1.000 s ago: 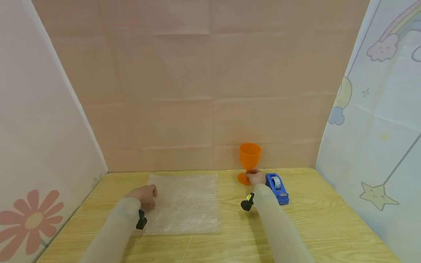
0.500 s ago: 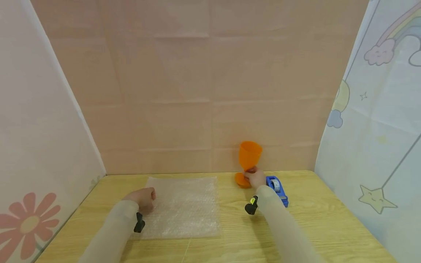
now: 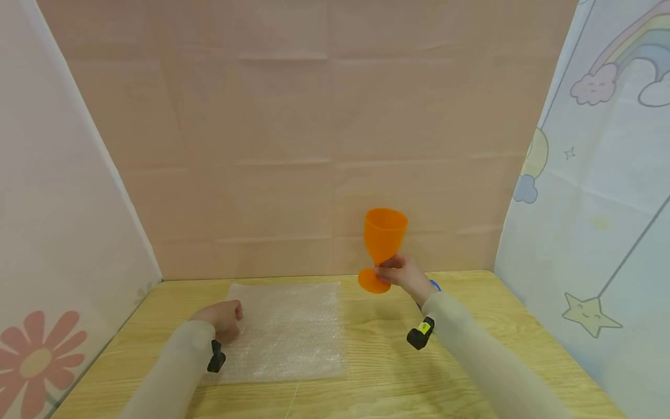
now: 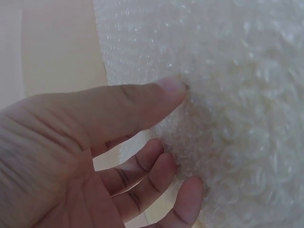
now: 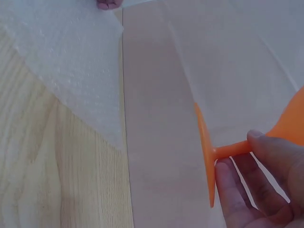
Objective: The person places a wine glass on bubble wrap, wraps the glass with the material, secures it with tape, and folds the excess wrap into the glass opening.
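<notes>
My right hand pinches an orange plastic goblet by its stem, just above the round foot. The goblet is upright with a slight lean, lifted off the table, its bowl above my fingers. In the right wrist view its foot shows edge-on beside my fingers. On the left, a sheet of bubble wrap lies flat on the table. At its left edge my left hand pinches it. The left wrist view shows the thumb on the bubble wrap with several fingers curled below; the index finger is mostly hidden.
Behind my right wrist, only a blue bit of the tape dispenser shows. The wooden table is bounded by a tan backdrop at the back and patterned panels on both sides.
My right hand has lifted the goblet off the table and brought it left and nearer. The sleeve and hand now cover most of the tape dispenser. My left hand stays on the bubble wrap.
</notes>
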The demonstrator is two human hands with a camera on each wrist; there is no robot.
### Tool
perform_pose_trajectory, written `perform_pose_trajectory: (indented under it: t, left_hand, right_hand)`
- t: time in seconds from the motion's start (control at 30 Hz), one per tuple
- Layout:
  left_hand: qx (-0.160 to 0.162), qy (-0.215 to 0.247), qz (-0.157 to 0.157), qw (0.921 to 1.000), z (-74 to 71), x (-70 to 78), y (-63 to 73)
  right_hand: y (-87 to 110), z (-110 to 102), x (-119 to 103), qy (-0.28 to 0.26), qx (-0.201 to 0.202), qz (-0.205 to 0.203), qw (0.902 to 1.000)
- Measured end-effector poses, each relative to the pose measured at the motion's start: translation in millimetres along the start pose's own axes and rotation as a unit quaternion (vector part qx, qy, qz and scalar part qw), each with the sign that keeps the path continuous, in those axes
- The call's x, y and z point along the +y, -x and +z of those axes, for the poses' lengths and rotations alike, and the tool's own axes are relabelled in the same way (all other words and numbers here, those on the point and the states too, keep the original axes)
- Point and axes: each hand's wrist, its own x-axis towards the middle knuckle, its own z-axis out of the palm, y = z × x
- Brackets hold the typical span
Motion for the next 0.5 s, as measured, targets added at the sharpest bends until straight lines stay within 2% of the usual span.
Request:
perform_pose_trajectory:
  t: [0.17,0.3,0.5]
  left_hand:
    - [-0.001,0.002,0.001,1.0,0.3,-0.7,-0.5]
    - [-0.001,0.005,0.0,1.0,0.6,-1.3,-1.4]
    - [0.003,-0.014,0.004,0.9999,1.1,-0.8,-1.8]
  right_hand:
    - [14.4,-0.2,-0.6,0.0,-0.022,0.001,0.9998]
    - [22.3,-1.2,7.1,-0.01,-0.026,0.019,0.9994]
    - [31.1,-5.8,20.7,0.005,-0.027,0.036,0.999]
